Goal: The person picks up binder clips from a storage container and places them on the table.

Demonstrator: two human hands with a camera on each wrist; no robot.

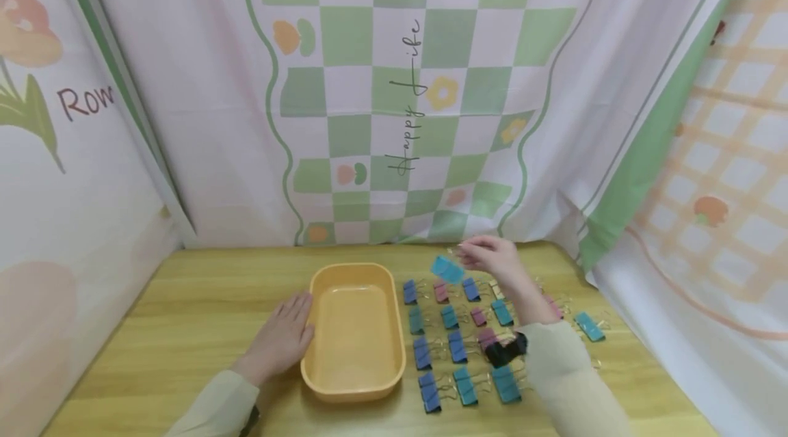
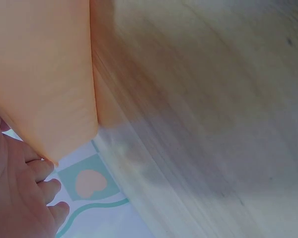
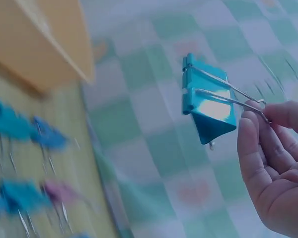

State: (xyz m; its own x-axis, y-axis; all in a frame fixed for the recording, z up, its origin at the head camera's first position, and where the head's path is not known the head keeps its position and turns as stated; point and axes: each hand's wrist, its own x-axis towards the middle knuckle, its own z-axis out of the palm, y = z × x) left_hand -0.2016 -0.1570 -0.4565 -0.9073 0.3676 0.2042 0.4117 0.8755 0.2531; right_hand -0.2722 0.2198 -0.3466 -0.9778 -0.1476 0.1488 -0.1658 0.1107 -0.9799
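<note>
A teal binder clip (image 3: 208, 94) hangs in the air above the far part of the table, and my right hand (image 3: 280, 163) pinches the end of its wire handle between thumb and fingers. In the head view the same clip shows light blue, just left of the right hand (image 1: 490, 258). An orange plastic tray (image 1: 353, 389) stands on the table with nothing inside it. My left hand (image 1: 284, 334) rests against the tray's left side with fairly straight fingers; in the left wrist view its fingertips touch the tray wall (image 2: 44, 74).
Rows of blue, teal, pink and yellow binder clips (image 1: 466, 386) lie right of the tray, some hidden beneath the right forearm. A wooden table (image 1: 185, 314) holds everything. Patterned curtains (image 1: 351, 91) enclose the back and sides.
</note>
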